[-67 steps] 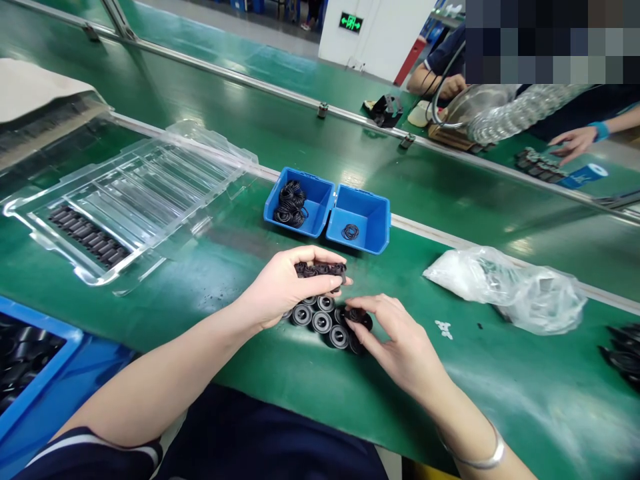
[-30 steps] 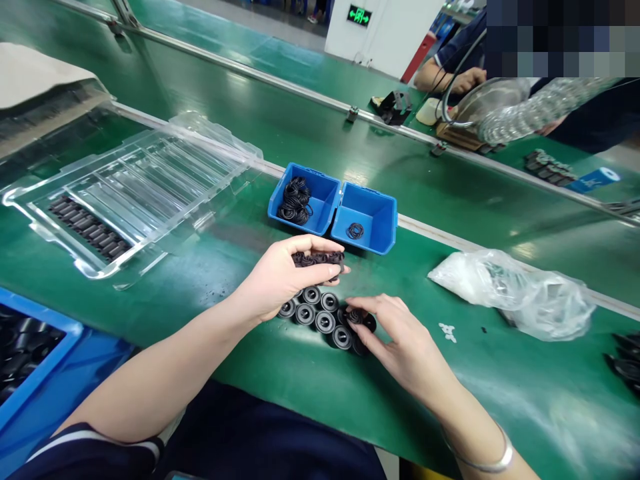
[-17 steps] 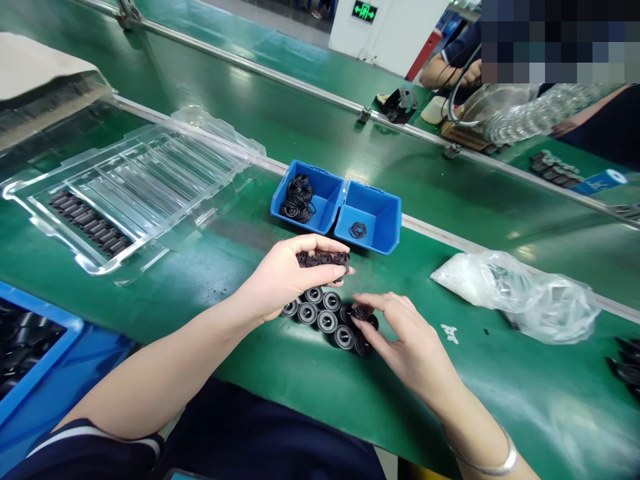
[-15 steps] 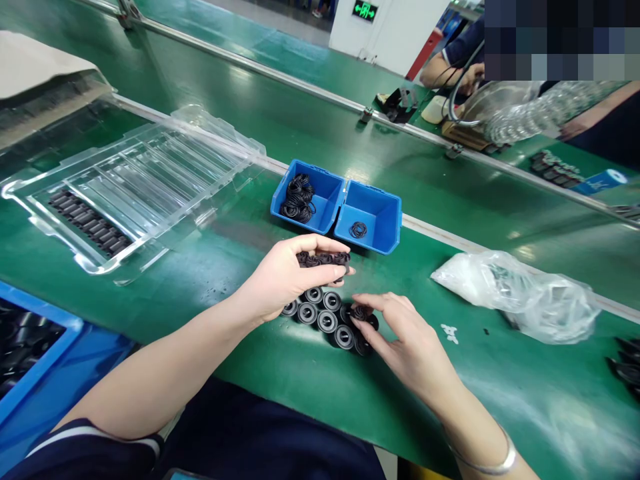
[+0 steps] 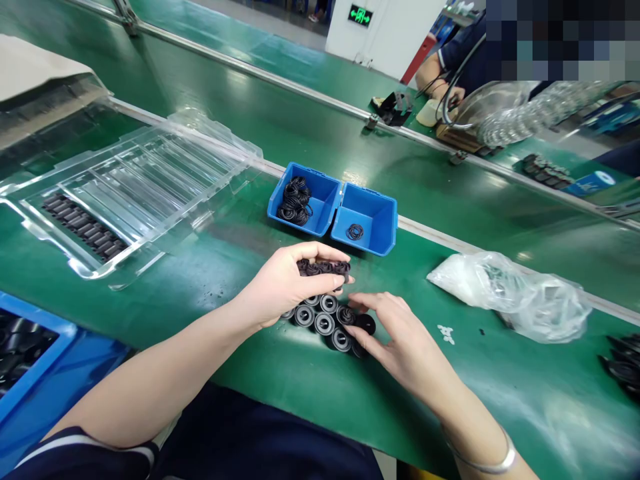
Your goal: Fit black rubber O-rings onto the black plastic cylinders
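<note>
My left hand (image 5: 283, 283) is closed around a row of black round parts (image 5: 323, 268), held just above the green belt. Below it a cluster of several black round parts (image 5: 325, 322) stands on the belt. My right hand (image 5: 400, 343) rests on the right side of that cluster, its fingertips on one part with a black ring on top (image 5: 346, 315). Two blue bins sit just beyond: the left bin (image 5: 320, 200) holds a heap of black rings (image 5: 294, 200), the right bin (image 5: 380, 217) holds a few rings (image 5: 355, 232).
A clear plastic tray (image 5: 150, 180) with a row of black parts (image 5: 85, 227) lies at the left. A blue crate (image 5: 35, 373) of black parts is at the near left. A crumpled plastic bag (image 5: 515, 297) lies at the right. Another person works across the belt, at the top right.
My right hand's fingers have shifted slightly on the cluster; the part under them moved a little. My left hand keeps its grip. The view has drifted slightly.
</note>
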{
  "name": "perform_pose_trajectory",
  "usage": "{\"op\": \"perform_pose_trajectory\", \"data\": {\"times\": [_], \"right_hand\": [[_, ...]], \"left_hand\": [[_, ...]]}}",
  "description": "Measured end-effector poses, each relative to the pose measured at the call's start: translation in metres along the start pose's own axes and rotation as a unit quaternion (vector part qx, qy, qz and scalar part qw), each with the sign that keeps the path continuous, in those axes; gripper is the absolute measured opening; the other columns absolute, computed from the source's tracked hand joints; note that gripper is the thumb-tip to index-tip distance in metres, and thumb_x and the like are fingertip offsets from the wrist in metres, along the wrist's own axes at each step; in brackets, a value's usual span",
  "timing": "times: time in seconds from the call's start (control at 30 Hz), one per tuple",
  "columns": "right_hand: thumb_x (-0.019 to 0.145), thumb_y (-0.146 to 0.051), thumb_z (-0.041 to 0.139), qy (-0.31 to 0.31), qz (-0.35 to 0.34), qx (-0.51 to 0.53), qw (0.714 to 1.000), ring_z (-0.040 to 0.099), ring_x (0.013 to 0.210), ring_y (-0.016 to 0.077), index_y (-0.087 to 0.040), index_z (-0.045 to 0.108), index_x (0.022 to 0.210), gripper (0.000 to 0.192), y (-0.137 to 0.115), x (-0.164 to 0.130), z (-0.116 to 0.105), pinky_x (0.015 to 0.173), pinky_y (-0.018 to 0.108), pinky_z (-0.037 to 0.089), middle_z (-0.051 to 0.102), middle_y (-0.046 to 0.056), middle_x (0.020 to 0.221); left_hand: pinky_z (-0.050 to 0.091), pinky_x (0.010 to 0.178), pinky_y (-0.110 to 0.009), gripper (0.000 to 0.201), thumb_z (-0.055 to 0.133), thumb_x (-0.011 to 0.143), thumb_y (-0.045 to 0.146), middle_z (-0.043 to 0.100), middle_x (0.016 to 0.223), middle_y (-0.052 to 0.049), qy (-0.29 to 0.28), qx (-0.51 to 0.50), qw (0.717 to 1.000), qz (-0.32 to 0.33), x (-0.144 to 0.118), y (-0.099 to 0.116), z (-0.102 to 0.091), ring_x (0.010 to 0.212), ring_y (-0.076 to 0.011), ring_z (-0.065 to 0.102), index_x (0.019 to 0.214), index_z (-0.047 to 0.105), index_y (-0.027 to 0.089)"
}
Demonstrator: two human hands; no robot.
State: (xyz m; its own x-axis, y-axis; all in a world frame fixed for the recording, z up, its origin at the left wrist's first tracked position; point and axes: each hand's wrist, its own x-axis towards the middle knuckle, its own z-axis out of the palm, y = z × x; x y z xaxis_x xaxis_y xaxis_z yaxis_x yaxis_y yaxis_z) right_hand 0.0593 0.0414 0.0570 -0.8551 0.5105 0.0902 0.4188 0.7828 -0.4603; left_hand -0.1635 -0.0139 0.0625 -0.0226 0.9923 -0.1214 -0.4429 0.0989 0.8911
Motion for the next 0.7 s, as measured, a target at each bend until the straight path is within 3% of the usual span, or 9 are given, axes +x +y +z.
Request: {"op": "perform_pose_trajectory", "data": {"times": [0.1, 0.2, 0.3, 0.4, 0.57, 0.7], "right_hand": [[0.091, -0.024, 0.062, 0.057, 0.003, -0.009, 0.998, 0.057, 0.105, 0.0246, -0.023, 0.049, 0.126, 0.037, -0.005, -0.001, -0.009, 0.091, 0.043, 0.046, 0.061, 0.009, 0.114], [0.09, -0.024, 0.063, 0.119, 0.047, 0.063, 0.99, 0.06, 0.096, 0.0218, -0.024, 0.051, 0.125, 0.037, -0.013, -0.002, -0.014, 0.087, 0.039, 0.05, 0.061, 0.008, 0.106], [0.088, -0.027, 0.067, 0.12, 0.06, 0.17, 0.976, 0.061, 0.088, 0.0196, -0.025, 0.051, 0.127, 0.042, -0.02, 0.001, -0.01, 0.081, 0.036, 0.054, 0.059, 0.007, 0.103], [0.087, -0.027, 0.068, 0.133, 0.034, 0.188, 0.973, 0.061, 0.083, 0.0189, -0.026, 0.059, 0.121, 0.036, -0.021, 0.006, -0.004, 0.073, 0.034, 0.054, 0.06, 0.006, 0.098], [0.085, -0.02, 0.07, 0.155, 0.002, 0.211, 0.965, 0.065, 0.087, 0.0192, -0.025, 0.066, 0.105, 0.021, -0.015, 0.002, -0.006, 0.074, 0.032, 0.056, 0.064, 0.005, 0.097], [0.09, -0.019, 0.063, 0.197, 0.078, 0.305, 0.928, 0.067, 0.075, 0.0147, -0.025, 0.059, 0.111, 0.022, -0.012, -0.009, -0.012, 0.067, 0.028, 0.059, 0.066, 0.004, 0.096]], "left_hand": [[0.056, 0.085, -0.035, 0.026, 0.071, 0.078, 0.017, 0.07, 0.102, -0.007, -0.002, 0.021, 1.0, -0.008, -0.001, 0.001, 0.002, 0.099, -0.0232, 0.069, 0.103, 0.064, 0.015], [0.054, 0.083, -0.033, 0.029, 0.069, 0.079, 0.018, 0.071, 0.1, -0.006, -0.022, 0.118, 0.993, 0.002, -0.004, 0.001, 0.005, 0.093, -0.0209, 0.069, 0.107, 0.062, 0.018], [0.051, 0.084, -0.03, 0.04, 0.068, 0.077, 0.018, 0.068, 0.099, -0.003, -0.046, 0.262, 0.961, 0.07, -0.008, 0.0, 0.008, 0.092, -0.0186, 0.066, 0.116, 0.058, 0.022], [0.048, 0.089, -0.028, 0.05, 0.067, 0.076, 0.015, 0.064, 0.1, -0.002, -0.076, 0.343, 0.927, 0.132, -0.011, -0.002, 0.01, 0.095, -0.0172, 0.062, 0.123, 0.053, 0.023], [0.047, 0.089, -0.025, 0.054, 0.067, 0.075, 0.011, 0.065, 0.102, -0.001, -0.142, 0.336, 0.923, 0.123, -0.011, -0.001, 0.01, 0.093, -0.0149, 0.063, 0.125, 0.051, 0.023], [0.05, 0.086, -0.026, 0.034, 0.065, 0.081, 0.014, 0.071, 0.098, -0.003, -0.108, 0.254, 0.957, 0.089, -0.009, 0.003, 0.008, 0.095, -0.0168, 0.067, 0.113, 0.057, 0.019]]}}
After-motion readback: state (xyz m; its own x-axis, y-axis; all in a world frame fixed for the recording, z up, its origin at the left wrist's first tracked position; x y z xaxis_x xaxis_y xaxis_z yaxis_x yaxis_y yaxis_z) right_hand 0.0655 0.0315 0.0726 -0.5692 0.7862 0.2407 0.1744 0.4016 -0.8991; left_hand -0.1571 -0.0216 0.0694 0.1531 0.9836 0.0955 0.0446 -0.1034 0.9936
